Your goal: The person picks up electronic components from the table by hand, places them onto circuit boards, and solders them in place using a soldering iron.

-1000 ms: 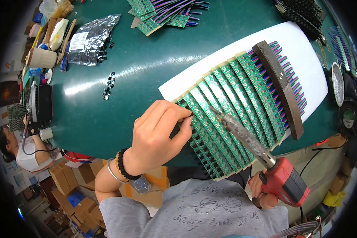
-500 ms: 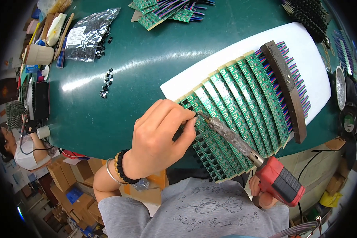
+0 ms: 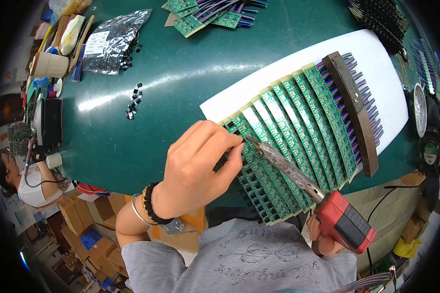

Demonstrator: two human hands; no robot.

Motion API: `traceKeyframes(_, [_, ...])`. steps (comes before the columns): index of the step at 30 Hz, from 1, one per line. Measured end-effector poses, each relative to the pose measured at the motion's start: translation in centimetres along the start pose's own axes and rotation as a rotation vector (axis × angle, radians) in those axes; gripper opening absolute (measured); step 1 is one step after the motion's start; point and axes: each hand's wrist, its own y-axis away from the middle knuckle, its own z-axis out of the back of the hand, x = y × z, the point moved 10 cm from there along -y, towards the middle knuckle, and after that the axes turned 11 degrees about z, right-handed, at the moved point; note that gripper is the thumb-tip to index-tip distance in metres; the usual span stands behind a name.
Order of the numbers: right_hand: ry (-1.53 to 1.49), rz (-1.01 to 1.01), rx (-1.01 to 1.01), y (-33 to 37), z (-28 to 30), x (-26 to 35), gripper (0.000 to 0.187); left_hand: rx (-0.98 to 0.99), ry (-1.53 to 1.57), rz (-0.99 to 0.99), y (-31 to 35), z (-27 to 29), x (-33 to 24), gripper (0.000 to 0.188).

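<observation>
My left hand (image 3: 203,163) pinches a small black component (image 3: 243,140) against the green circuit boards (image 3: 283,127); the fingers mostly hide it. Below the handle of a red and black soldering iron (image 3: 344,219), my right hand (image 3: 322,239) is wrapped round its grip. The iron's tip rests close beside the pinched component; whether they touch I cannot tell. The boards lie in overlapping rows on a white foam sheet (image 3: 225,100), and the nearest-left rows carry black components (image 3: 264,195). A dark bar (image 3: 352,107) lies across the wires at the boards' right side.
Loose black components (image 3: 134,101) lie left on the green table (image 3: 181,93), near a plastic bag (image 3: 112,44) of more. Other wired boards (image 3: 205,17) sit at the far edge. A metal dish (image 3: 420,110) and a solder reel (image 3: 429,151) stand right. Another person (image 3: 32,180) is far left.
The view has shifted slightly. Both hands, the soldering iron and the boards keep almost the same positions.
</observation>
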Motion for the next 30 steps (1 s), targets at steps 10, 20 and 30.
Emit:
traceKeyframes(10, [-0.222,0.116,0.148,-1.0,-0.7,1.5,0.054,0.017,-0.004,0.006,0.0,0.1,0.1,0.016])
traceKeyframes(20, [-0.196,0.317,-0.079,-1.0,0.6,3.3,0.03,0.029,-0.02,-0.006,-0.8,-0.5,-1.1,0.014])
traceKeyframes(30, [0.463,0.596,-0.893,-1.0,15.4,10.1,0.06,0.013,-0.104,-0.024,-0.1,0.4,-0.6,0.014])
